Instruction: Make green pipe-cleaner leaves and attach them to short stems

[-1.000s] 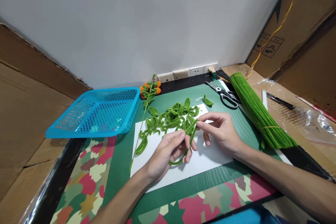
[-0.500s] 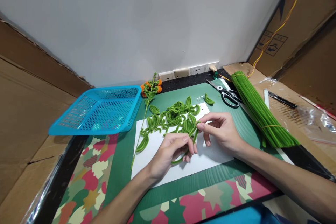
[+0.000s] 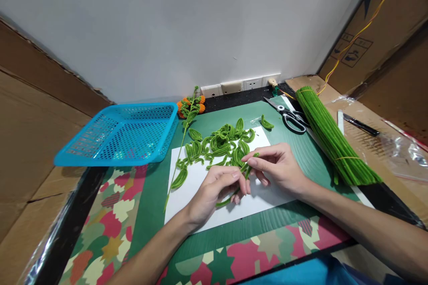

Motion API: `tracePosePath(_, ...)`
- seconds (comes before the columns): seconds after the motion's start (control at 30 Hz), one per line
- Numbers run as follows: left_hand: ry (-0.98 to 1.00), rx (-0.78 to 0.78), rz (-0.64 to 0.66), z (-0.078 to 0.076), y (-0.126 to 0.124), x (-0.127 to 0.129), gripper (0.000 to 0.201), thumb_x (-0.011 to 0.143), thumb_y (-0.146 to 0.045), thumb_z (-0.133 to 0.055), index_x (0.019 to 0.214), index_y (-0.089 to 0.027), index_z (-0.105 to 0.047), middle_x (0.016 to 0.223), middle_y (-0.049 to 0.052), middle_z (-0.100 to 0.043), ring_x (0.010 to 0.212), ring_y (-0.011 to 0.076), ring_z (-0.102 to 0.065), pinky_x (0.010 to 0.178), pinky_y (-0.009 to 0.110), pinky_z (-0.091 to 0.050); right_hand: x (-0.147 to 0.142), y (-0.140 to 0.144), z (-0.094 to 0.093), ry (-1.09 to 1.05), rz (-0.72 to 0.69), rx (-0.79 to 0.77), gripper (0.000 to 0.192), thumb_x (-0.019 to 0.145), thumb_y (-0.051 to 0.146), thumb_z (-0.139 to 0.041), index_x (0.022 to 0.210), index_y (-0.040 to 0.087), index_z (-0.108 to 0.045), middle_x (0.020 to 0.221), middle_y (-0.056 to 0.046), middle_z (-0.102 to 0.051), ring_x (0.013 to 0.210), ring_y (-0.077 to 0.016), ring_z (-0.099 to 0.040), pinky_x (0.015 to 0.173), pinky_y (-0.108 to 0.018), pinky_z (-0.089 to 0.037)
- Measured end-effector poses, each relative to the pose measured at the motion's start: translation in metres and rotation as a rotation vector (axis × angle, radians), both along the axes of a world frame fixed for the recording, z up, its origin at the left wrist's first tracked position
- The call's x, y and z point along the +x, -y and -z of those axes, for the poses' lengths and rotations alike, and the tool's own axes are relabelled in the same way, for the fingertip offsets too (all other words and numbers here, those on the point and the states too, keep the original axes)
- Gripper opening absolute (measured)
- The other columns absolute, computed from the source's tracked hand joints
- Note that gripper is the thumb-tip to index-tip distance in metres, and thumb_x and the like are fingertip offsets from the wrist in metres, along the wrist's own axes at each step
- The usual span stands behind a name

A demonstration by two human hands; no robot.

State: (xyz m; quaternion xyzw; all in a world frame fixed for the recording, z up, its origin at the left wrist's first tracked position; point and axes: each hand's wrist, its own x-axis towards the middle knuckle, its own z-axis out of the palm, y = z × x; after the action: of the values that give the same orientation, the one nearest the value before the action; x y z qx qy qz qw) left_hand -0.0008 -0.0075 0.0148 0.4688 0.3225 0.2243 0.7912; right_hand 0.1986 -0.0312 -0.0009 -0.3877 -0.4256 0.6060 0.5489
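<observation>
Right now both hands pinch one green pipe cleaner (image 3: 241,178) over the white sheet (image 3: 200,196): the left hand (image 3: 214,191) has thumb and fingertips closed on its lower stretch, whose tail curls out beneath the fingers toward 6 o'clock, while the right hand (image 3: 279,169) has thumb and forefinger closed on the upper end, at about 1 o'clock from the left. The two grips sit nearly touching, which, as I judge it, suits bending a leaf loop: the left should keep the wire steady while the right folds the short free end round, with the pinch points close so the bend comes out tight and not kinked. At 12 o'clock from the hands lies the pile of finished green leaves (image 3: 220,142), and at 10 o'clock a long stem (image 3: 180,156) with leaves and orange blooms at its top. The sheet rests on a green cutting mat (image 3: 301,151) over a camouflage-patterned cloth (image 3: 113,222). A blue plastic basket (image 3: 123,133) stands at 10 o'clock, scissors (image 3: 287,116) at 1 o'clock, and a bundle of straight green pipe cleaners (image 3: 329,138) at 2 o'clock. Cardboard panels (image 3: 30,116) flank the table, with a white wall (image 3: 183,26) and sockets behind.
</observation>
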Motion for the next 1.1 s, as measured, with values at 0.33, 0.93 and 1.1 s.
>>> tracePosePath(0.33,0.001,0.022,0.031,0.0018,-0.0003,0.0001,0.038,0.098,-0.036,-0.063,0.074,-0.009,-0.076,0.076,0.009,-0.066,0.061,0.0117,-0.057,0.057,0.023,-0.039,-0.0001,0.0003,-0.0016,0.014,-0.002,0.051,0.025,0.085,0.041,-0.086,0.084,0.016,-0.085,0.061,-0.001,-0.070,0.040,-0.0062,-0.049,0.037,-0.019,-0.037)
tracePosePath(0.93,-0.028,-0.053,0.076,0.0042,0.0030,0.0011,0.033,0.108,-0.050,-0.049,0.105,-0.019,-0.058,0.068,-0.001,-0.060,0.043,0.0071,-0.043,0.040,0.017,-0.031,0.0078,0.0004,-0.0053,0.176,0.031,0.100,0.045,0.091,0.048,-0.080,0.061,0.015,-0.073,0.044,0.001,-0.057,0.038,-0.0075,-0.046,0.043,-0.022,-0.035)
tracePosePath(1.1,-0.022,-0.095,0.150,0.0064,0.0034,0.0003,0.043,0.108,-0.054,-0.049,0.084,-0.018,-0.054,0.058,-0.005,-0.046,0.040,0.0053,-0.037,0.038,0.015,-0.025,0.0070,0.0007,-0.0021,0.137,0.030,0.073,0.042,0.090,0.046,-0.082,0.062,0.015,-0.075,0.047,0.000,-0.059,0.037,-0.0066,-0.047,0.040,-0.021,-0.033)
